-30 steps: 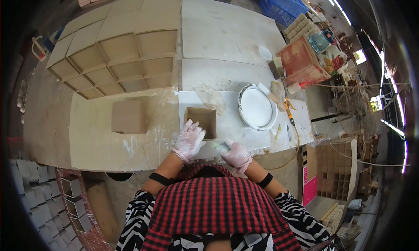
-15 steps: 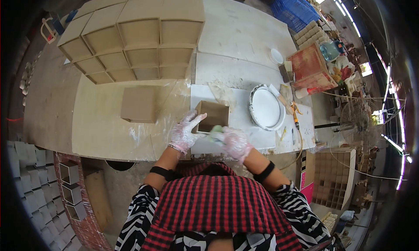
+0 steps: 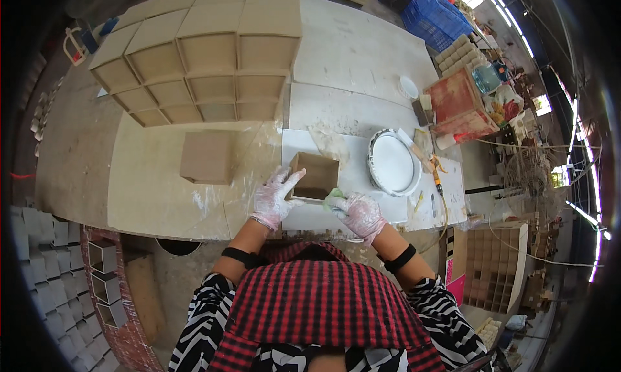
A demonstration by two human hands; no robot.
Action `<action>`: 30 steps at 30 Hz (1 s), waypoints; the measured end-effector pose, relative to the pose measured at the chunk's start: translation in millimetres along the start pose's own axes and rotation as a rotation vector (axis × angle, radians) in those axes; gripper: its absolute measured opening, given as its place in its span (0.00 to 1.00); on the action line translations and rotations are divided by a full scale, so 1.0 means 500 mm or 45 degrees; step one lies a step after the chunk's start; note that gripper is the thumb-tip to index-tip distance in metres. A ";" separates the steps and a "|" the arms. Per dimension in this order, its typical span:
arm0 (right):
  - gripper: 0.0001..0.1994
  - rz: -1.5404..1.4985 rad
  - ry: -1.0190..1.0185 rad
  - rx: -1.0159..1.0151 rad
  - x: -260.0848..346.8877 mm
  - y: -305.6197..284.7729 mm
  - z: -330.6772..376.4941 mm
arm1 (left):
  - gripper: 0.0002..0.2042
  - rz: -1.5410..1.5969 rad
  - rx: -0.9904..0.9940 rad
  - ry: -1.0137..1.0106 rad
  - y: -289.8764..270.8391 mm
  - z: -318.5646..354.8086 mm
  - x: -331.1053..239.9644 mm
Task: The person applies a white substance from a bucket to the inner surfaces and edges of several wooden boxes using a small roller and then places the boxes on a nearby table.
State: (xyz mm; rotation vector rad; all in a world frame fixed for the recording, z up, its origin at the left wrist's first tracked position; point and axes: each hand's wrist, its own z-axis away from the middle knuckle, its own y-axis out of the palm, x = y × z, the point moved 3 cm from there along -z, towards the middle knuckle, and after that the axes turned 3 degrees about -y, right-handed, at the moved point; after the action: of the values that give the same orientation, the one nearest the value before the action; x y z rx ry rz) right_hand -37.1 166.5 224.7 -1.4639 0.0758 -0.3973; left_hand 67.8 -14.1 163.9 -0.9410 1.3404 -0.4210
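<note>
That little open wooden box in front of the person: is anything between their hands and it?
Nothing visible is. The gloved left hand rests on the left side of the small open wooden box, and the gloved right hand presses a green sponge to its near right corner. The white paint bucket stands apart, to the right.

A pale, paint-smeared workbench [image 3: 162, 197] fills the workshop; blue crates [image 3: 433, 13] (stacked far right) sit beyond, bright ceiling lights [image 3: 511, 39] overhead

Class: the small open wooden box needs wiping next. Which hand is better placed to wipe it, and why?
Likely the right hand: it holds the green sponge against the wooden box, while the left hand steadies the box's side.
</note>
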 end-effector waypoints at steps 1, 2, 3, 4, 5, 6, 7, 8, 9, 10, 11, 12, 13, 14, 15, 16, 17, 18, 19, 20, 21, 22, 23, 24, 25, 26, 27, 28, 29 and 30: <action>0.12 -0.123 0.039 -0.138 0.000 -0.016 -0.012 | 0.31 -0.182 0.014 0.013 -0.013 -0.002 -0.015; 0.11 -0.250 0.075 -0.280 0.006 -0.040 -0.035 | 0.31 -0.190 0.080 0.134 -0.012 0.000 -0.029; 0.11 -0.389 0.104 -0.408 0.014 -0.061 -0.059 | 0.30 -0.198 0.153 0.237 -0.007 0.016 -0.041; 0.09 -0.297 0.189 -0.317 0.016 -0.079 -0.086 | 0.29 -0.204 0.226 0.340 -0.001 0.033 -0.054; 0.09 -0.296 0.110 -0.282 0.024 -0.086 -0.110 | 0.28 -0.274 0.135 0.549 0.015 0.051 -0.069; 0.09 -0.294 0.034 -0.248 0.034 -0.089 -0.131 | 0.27 -0.343 0.043 0.759 0.045 0.069 -0.080; 0.10 -0.293 -0.043 -0.215 0.042 -0.089 -0.150 | 0.27 -0.412 -0.052 0.968 0.072 0.078 -0.083; 0.10 -0.463 -0.116 -0.020 0.034 -0.052 -0.167 | 0.26 -0.640 -0.108 0.960 0.101 0.070 -0.071; 0.11 -0.310 -0.200 0.103 0.040 -0.027 -0.185 | 0.25 -0.577 -0.077 0.839 0.135 0.063 -0.052; 0.11 -0.157 -0.283 0.224 0.048 -0.003 -0.202 | 0.24 -0.514 -0.047 0.718 0.169 0.061 -0.035; 0.12 -0.007 -0.363 0.355 0.051 0.013 -0.212 | 0.24 -0.442 -0.010 0.594 0.191 0.063 -0.026; 0.13 0.113 -0.465 0.419 0.065 -0.026 -0.223 | 0.25 -0.448 0.013 0.615 0.174 0.064 -0.040; 0.12 0.085 -0.400 0.374 0.053 -0.028 -0.236 | 0.26 -0.419 0.008 0.602 0.155 0.061 -0.053; 0.12 0.059 -0.338 0.321 0.042 -0.024 -0.246 | 0.26 -0.399 0.000 0.591 0.134 0.057 -0.062; 0.12 0.044 -0.263 0.262 0.021 -0.026 -0.257 | 0.27 -0.375 -0.016 0.596 0.120 0.048 -0.071; 0.11 0.212 -0.254 0.136 -0.022 0.004 -0.268 | 0.27 -0.380 -0.029 0.599 0.114 0.045 -0.077; 0.11 0.210 -0.336 0.079 -0.022 0.014 -0.270 | 0.27 -0.389 -0.038 0.588 0.110 0.048 -0.079; 0.11 0.207 -0.418 0.021 -0.021 0.025 -0.267 | 0.27 -0.398 -0.047 0.576 0.108 0.051 -0.080; 0.11 0.203 -0.500 -0.037 -0.017 0.037 -0.260 | 0.26 -0.427 -0.021 0.558 0.118 0.057 -0.074; 0.11 0.133 -0.557 0.172 -0.006 0.067 -0.254 | 0.26 -0.443 0.004 0.559 0.133 0.057 -0.069; 0.13 0.223 -0.524 0.419 0.053 0.026 -0.235 | 0.26 -0.470 0.026 0.535 0.138 0.058 -0.064; 0.13 0.200 -0.519 0.436 0.059 0.011 -0.243 | 0.26 -0.392 -0.008 0.528 0.138 0.057 -0.061; 0.13 0.180 -0.493 0.442 0.053 -0.002 -0.250 | 0.25 -0.317 -0.039 0.544 0.132 0.051 -0.064; 0.13 0.168 -0.440 0.303 0.030 -0.007 -0.267 | 0.25 -0.245 -0.071 0.558 0.125 0.045 -0.066; 0.13 0.155 -0.390 0.164 -0.005 -0.003 -0.288 | 0.25 -0.232 -0.050 0.554 0.125 0.046 -0.069; 0.14 0.142 -0.346 0.026 -0.012 -0.028 -0.306 | 0.26 -0.222 -0.033 0.544 0.128 0.050 -0.071; 0.14 0.064 -0.242 -0.011 -0.020 -0.045 -0.316 | 0.26 -0.211 -0.016 0.533 0.128 0.049 -0.070; 0.14 -0.016 -0.140 -0.047 -0.029 -0.062 -0.324 | 0.26 -0.199 0.010 0.523 0.128 0.041 -0.067; 0.14 -0.102 -0.019 -0.075 -0.034 -0.084 -0.318 | 0.25 -0.270 0.021 0.527 0.121 0.036 -0.075; 0.14 -0.146 -0.108 -0.127 -0.023 -0.099 -0.311 | 0.24 -0.347 0.020 0.514 0.101 0.033 -0.086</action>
State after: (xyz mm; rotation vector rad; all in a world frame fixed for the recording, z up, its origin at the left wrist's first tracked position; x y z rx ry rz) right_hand -103.7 19.6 252.7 -1.5865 -0.0570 -0.4291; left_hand 61.2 52.8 151.5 -1.0667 1.5712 -0.8648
